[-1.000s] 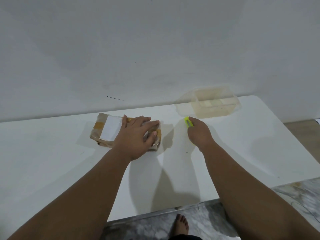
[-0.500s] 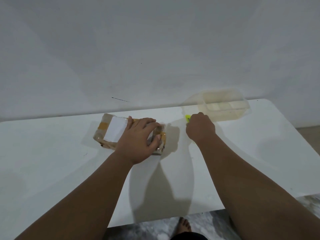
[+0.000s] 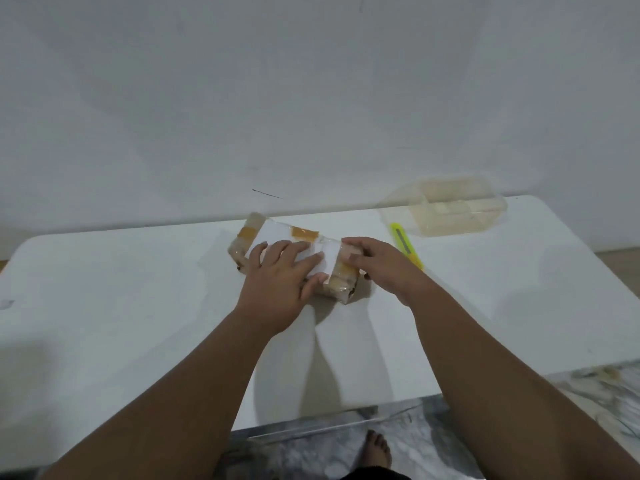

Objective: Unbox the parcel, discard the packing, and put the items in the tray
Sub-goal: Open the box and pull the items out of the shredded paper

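head view shows the parcel (image 3: 294,258) lying on the white table (image 3: 138,306), near its far edge and about mid-width, still wrapped in clear tape with a white label on top and two amber tape patches. the left hand (image 3: 280,282) lies flat on the label, fingers spread and pressing down, gripping nothing. the right hand (image 3: 377,265) rests against the parcel's right end with fingers curled over the top corner; it looks like a light hold on that end, though the fingertips are partly hidden. a yellow cutter (image 3: 403,242) lies on the table just beside the right hand, touching neither hand as far as can be seen, and whether its blade is out cannot be told. the clear tray (image 3: 450,213) sits at the far right corner, near the cutter's tip. the parcel is unopened, so the task looks barely begun. the risks, as i judge them: the glossy wrap may slip under a flat palm once a pull or cut starts, so the parcel could skid toward the far edge; a cutter picked up and drawn toward the left fingers could nick them; a deep cut could score whatever is inside; and a sweep of the right wrist could knock the cutter or nudge the tray off the corner.
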